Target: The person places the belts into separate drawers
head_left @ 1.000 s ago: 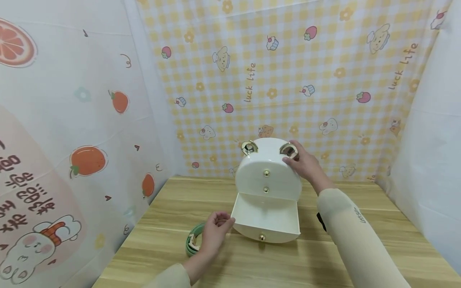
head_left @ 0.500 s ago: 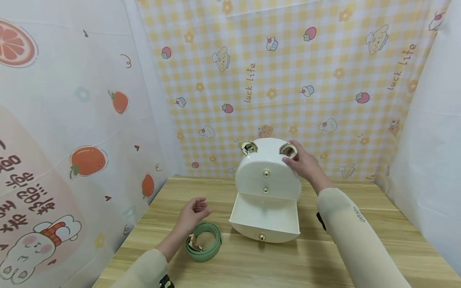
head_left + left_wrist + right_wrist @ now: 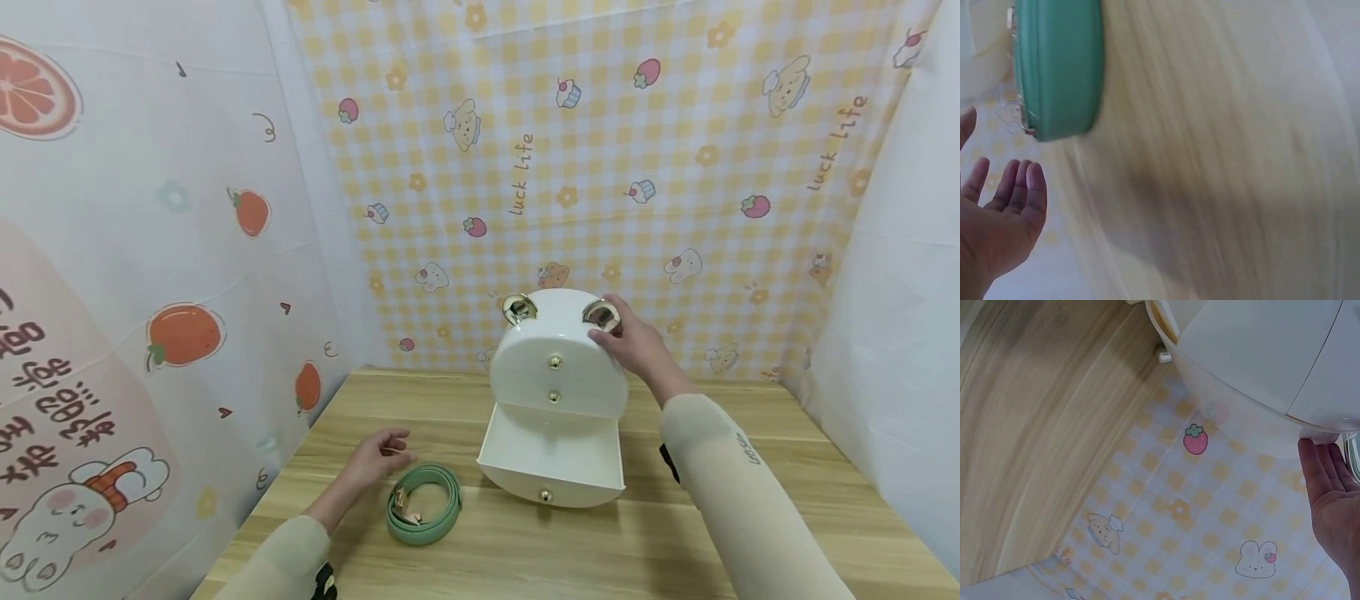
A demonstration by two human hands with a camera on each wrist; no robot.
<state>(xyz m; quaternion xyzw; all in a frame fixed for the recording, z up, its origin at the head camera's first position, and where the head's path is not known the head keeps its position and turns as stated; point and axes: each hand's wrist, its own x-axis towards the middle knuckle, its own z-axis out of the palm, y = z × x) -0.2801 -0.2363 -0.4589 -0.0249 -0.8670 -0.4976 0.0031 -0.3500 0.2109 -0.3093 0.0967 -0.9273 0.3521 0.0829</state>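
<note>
A white rounded drawer box [image 3: 558, 367] with gold knobs and two gold rings on top stands on the wooden table [image 3: 675, 533]. Its bottom drawer [image 3: 551, 458] is pulled out and looks empty. My right hand [image 3: 630, 342] rests with straight fingers on the box's top right, by the right ring [image 3: 602, 314]. In the right wrist view those fingers [image 3: 1329, 487] touch the box's [image 3: 1260, 356] rim. A coiled green strap [image 3: 424, 503] lies left of the drawer. My left hand [image 3: 375, 457] hovers open just left of the strap and holds nothing. The left wrist view shows that hand [image 3: 997, 219] open below the strap [image 3: 1060, 69].
Printed cloth walls close in the table: yellow checks at the back [image 3: 600, 167], fruit prints on the left [image 3: 180, 333], plain white on the right [image 3: 892, 333]. Bare wood lies in front of the box and to its right.
My left hand has drawn back from the drawer's left corner to the left, uncovering the green strap, and has sunk toward the table. The right hand and the box have not moved.
</note>
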